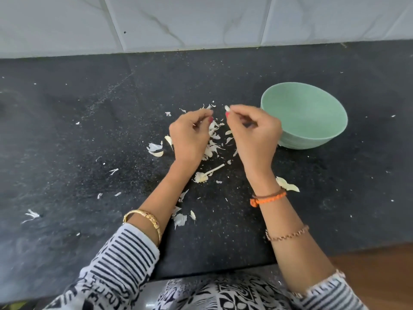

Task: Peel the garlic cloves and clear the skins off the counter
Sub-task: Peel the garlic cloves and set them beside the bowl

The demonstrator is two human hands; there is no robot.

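Two hands were up over the black speckled stone counter point(89, 135). The right hand point(257, 133) pinched a small white garlic clove point(227, 108) between thumb and finger. The left hand point(190, 135) had its fingers curled in, and I could not tell if it held anything. Thin white papery garlic skins point(213, 139) lay scattered under and around both hands, partly hidden. A pale green round bowl point(312, 130) sat just beside the right hand.

White marble-veined wall tiles point(201, 21) run across twelve o'clock. At the bottom, around six o'clock, lies black-and-white patterned clothing point(214, 294). A strip of brown wooden surface point(380, 262) shows at about four o'clock, near the right edge.
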